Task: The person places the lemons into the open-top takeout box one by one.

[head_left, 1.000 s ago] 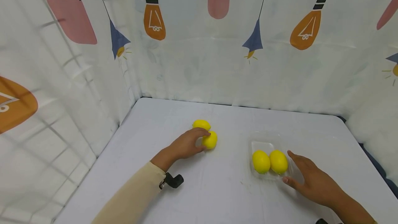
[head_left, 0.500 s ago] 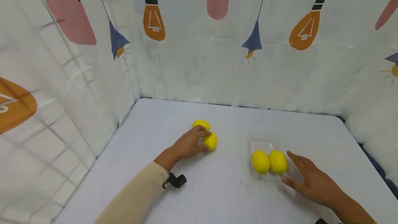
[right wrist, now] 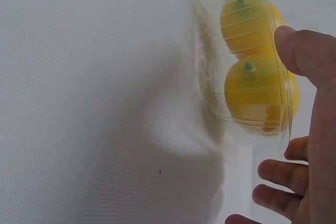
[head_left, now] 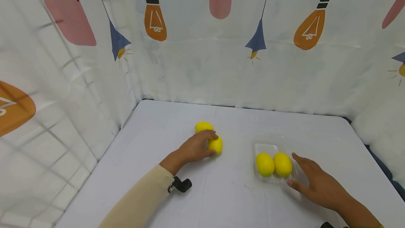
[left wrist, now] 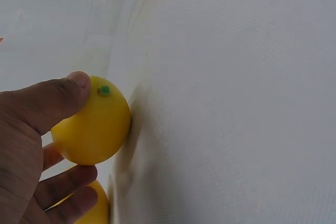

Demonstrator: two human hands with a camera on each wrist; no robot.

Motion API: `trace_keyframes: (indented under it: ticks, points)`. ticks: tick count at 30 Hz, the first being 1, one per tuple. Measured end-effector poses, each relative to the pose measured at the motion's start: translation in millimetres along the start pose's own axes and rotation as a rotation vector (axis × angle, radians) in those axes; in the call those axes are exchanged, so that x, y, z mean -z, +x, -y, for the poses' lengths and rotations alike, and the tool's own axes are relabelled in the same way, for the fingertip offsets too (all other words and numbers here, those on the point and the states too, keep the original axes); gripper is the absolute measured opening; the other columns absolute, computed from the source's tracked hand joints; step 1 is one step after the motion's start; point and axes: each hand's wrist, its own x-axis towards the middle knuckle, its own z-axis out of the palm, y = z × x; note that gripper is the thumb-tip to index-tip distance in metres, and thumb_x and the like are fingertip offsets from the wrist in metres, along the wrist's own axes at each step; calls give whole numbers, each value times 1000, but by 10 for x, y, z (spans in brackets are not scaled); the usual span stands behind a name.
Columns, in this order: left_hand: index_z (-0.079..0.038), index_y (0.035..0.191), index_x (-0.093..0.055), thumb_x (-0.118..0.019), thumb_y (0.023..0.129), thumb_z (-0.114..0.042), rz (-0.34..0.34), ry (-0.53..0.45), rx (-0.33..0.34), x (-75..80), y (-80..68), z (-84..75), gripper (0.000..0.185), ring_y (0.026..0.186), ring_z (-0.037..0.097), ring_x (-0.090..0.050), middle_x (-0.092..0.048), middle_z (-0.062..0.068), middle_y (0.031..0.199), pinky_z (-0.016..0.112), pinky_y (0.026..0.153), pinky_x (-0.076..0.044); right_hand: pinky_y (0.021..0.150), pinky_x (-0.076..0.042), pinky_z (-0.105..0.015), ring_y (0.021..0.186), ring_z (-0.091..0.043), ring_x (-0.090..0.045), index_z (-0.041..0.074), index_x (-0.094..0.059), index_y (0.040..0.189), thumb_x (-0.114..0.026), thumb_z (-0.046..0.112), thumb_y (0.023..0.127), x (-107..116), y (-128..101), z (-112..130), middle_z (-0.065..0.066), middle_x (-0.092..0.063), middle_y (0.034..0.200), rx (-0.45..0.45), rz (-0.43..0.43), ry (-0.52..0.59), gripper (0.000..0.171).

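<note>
My left hand (head_left: 206,145) grips a yellow lemon (head_left: 218,146) on the white table, thumb on its near side and fingers over the top. The left wrist view shows that lemon (left wrist: 93,129), with a green stem dot, pinched between thumb and fingers. A second lemon (head_left: 203,126) lies just behind it. To the right, a clear plastic tray (head_left: 266,147) holds two lemons (head_left: 265,164) (head_left: 283,164). My right hand (head_left: 305,174) rests against the tray's right side, fingers straight and thumb at its near corner. In the right wrist view the thumb (right wrist: 307,56) touches the tray rim (right wrist: 273,35).
The white table (head_left: 227,192) is walled at the back and on both sides by a curtain printed with light bulbs (head_left: 202,55). A wire grid stands behind the left curtain (head_left: 57,115). A small black wrist-mount knob (head_left: 182,185) sticks out at my left sleeve.
My left hand has shifted the gripped lemon slightly to the right and nearer, a little away from the lemon behind it. The right hand and the tray have stayed put.
</note>
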Motion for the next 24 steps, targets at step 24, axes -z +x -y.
trace_keyframes:
  ticks: [24]
  points:
    - [-12, 145, -57, -80, 91, -30, -12, -90, -63, -113, 175, -230, 62, 130, 14, -54, -56, -2, 147, 30, 112, -40, 89, -47, -72, 130, -50, -47, 10, -29, 161, -60, 72, 91, 1, 8, -4, -27, -42, 150, -1, 5, 15, 99]
